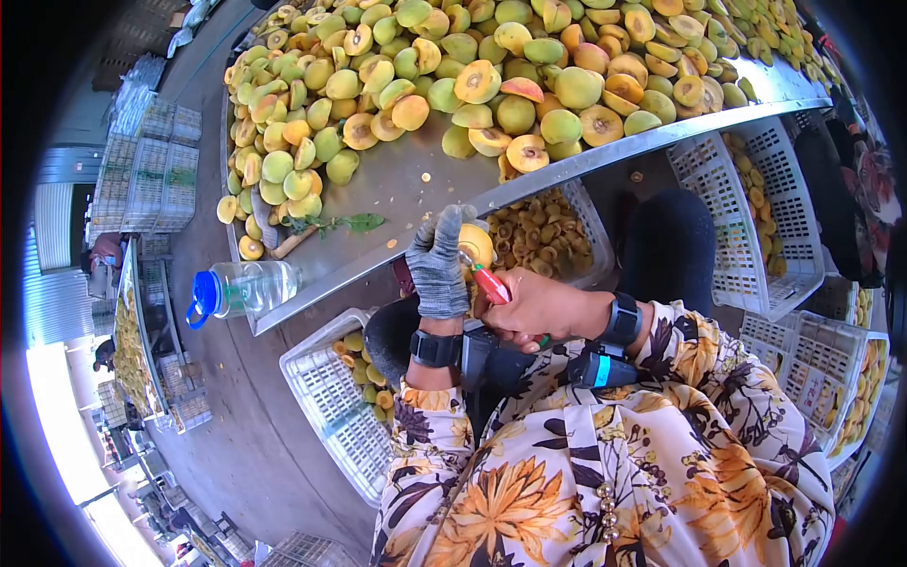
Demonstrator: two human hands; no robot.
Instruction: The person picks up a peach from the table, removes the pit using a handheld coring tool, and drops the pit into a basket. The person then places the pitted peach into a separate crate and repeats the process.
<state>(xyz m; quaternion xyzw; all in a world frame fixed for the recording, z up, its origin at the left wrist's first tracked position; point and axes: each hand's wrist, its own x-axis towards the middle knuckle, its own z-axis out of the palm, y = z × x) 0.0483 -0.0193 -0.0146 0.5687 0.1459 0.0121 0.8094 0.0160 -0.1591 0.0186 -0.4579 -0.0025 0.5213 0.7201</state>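
Observation:
My left hand, in a grey knitted glove, is closed around a yellow peach half just off the metal table's front edge. In my bare right hand is a red-handled tool, gripped with the fingers wrapped round it. Its short metal end meets the peach half, and the tip's exact shape is hard to make out. Beyond my hands, a heap of green and yellow peaches, many halved with pits showing, covers much of the table.
Below the table edge stands a crate of peach halves. A white crate is at my left knee, another to the right. A blue-capped bottle lies by the table corner; a leafy twig rests on top.

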